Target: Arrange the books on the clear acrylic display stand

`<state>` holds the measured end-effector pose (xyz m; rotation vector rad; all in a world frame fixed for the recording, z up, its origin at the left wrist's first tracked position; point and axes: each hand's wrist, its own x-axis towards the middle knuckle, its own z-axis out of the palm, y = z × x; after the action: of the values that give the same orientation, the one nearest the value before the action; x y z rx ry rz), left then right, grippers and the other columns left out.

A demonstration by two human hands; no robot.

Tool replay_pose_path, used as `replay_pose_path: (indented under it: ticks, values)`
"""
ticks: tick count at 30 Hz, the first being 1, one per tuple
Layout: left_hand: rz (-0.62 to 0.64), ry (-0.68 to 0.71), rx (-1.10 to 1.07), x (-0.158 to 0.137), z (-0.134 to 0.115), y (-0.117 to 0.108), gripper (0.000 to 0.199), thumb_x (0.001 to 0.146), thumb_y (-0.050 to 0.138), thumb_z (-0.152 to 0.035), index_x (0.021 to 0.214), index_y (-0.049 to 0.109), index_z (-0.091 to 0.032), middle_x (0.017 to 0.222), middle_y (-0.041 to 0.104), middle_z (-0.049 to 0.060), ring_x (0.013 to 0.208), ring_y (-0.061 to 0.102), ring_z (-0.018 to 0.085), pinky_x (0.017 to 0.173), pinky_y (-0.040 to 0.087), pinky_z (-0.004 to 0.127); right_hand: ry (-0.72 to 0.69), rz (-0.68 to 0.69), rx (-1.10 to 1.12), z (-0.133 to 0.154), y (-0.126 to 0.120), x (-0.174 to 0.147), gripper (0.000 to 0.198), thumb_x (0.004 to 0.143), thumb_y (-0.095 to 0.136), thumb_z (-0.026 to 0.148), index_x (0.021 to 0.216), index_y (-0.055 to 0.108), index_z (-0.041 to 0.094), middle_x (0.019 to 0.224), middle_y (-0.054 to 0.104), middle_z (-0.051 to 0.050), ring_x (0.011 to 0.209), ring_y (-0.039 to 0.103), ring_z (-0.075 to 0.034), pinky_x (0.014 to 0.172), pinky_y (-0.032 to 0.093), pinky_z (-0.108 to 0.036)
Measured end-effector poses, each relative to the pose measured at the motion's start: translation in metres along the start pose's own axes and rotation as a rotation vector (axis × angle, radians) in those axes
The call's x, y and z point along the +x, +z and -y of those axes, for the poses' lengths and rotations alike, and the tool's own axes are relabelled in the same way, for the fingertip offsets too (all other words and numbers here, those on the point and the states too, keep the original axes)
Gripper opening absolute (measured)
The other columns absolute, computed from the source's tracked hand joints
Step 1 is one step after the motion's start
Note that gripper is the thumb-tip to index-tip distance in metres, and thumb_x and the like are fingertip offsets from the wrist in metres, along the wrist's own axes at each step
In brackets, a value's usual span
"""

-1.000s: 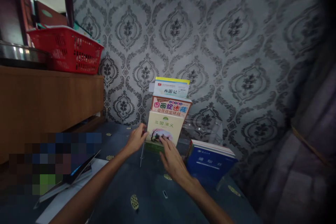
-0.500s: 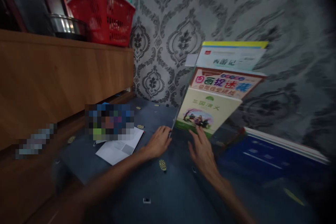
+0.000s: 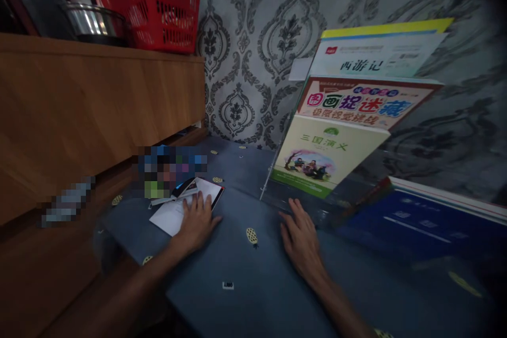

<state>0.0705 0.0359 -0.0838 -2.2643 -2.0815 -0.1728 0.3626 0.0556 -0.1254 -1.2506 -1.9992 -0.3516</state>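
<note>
My left hand lies over a white booklet at the left of the table, its fingers stretched out on the page. My right hand rests on the tablecloth in front of a clear stand, fingers spread and holding nothing. In that stand lean several books, one behind another: a pale green book in front, a brown-topped picture book behind it, and a white and yellow book at the back. Right of them leans a dark blue book.
The table has a grey-blue cloth with a pineapple pattern. Behind the booklet lies a blurred-out colourful item. A wooden cabinet at the left carries a red basket and a metal bowl. Patterned wallpaper stands behind.
My left hand has moved left from the stand's edge onto the white booklet. My right hand has drawn back slightly from the pale green book. The view has shifted a little.
</note>
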Motion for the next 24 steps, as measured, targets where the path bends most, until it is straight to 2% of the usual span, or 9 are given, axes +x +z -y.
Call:
replay_pose_path:
  ticks: [3,7,13,16,19,22,24]
  values:
    - [-0.015,0.025,0.009,-0.013,0.005,0.003,0.061,0.099,0.044,-0.044,0.148,0.038,-0.009,0.155,0.034,0.028,0.147,0.027,0.042,0.113,0.027,0.066,0.007,0.048,0.008,0.002,-0.001,-0.003,0.032,0.100,0.037,0.026,0.103,0.068,0.016,0.145,0.051,-0.021,0.138,0.046,-0.035,0.102,0.047,-0.060]
    - [-0.024,0.105,-0.005,-0.031,0.001,0.007,0.054,0.099,0.042,-0.033,0.148,0.038,-0.010,0.155,0.037,0.025,0.147,0.031,0.037,0.115,0.029,0.061,-0.028,0.069,0.035,0.012,-0.003,-0.005,0.032,0.099,0.038,0.023,0.100,0.069,0.014,0.141,0.055,-0.022,0.136,0.048,-0.035,0.101,0.049,-0.057]
    - [-0.041,0.211,-0.043,-0.052,-0.007,0.005,0.050,0.098,0.042,-0.022,0.146,0.040,-0.010,0.154,0.041,0.020,0.144,0.038,0.029,0.117,0.035,0.051,-0.153,0.163,0.154,0.055,-0.012,-0.005,0.028,0.099,0.041,0.019,0.106,0.067,0.017,0.138,0.059,-0.017,0.132,0.053,-0.029,0.100,0.053,-0.049]
    - [-0.044,0.136,0.012,-0.051,-0.005,-0.002,0.051,0.097,0.047,-0.024,0.146,0.042,-0.010,0.151,0.045,0.022,0.141,0.042,0.033,0.112,0.039,0.053,-0.201,0.210,0.177,0.072,-0.015,-0.007,0.028,0.098,0.041,0.016,0.110,0.066,0.018,0.138,0.059,-0.015,0.131,0.054,-0.028,0.100,0.054,-0.047]
    - [-0.041,0.021,0.124,-0.046,-0.002,-0.010,0.048,0.094,0.046,-0.013,0.142,0.048,-0.010,0.145,0.050,0.025,0.135,0.049,0.039,0.104,0.045,0.058,-0.203,0.210,0.187,0.075,-0.014,-0.010,0.028,0.097,0.042,0.014,0.111,0.066,0.019,0.135,0.061,-0.015,0.127,0.058,-0.027,0.099,0.055,-0.048]
    - [0.025,0.032,0.208,-0.041,-0.002,-0.017,0.050,0.088,0.042,0.002,0.136,0.053,-0.005,0.138,0.055,0.029,0.127,0.056,0.040,0.094,0.052,0.054,-0.187,0.204,0.183,0.073,-0.012,-0.013,0.027,0.096,0.045,0.015,0.112,0.066,0.020,0.133,0.064,-0.014,0.125,0.060,-0.027,0.098,0.056,-0.047]
    - [0.047,0.062,0.225,-0.040,-0.004,-0.022,0.048,0.085,0.043,0.004,0.131,0.056,-0.002,0.132,0.058,0.032,0.120,0.061,0.040,0.087,0.056,0.050,-0.181,0.220,0.181,0.073,-0.012,-0.014,0.027,0.096,0.045,0.015,0.114,0.066,0.021,0.133,0.064,-0.013,0.125,0.060,-0.027,0.100,0.056,-0.047]
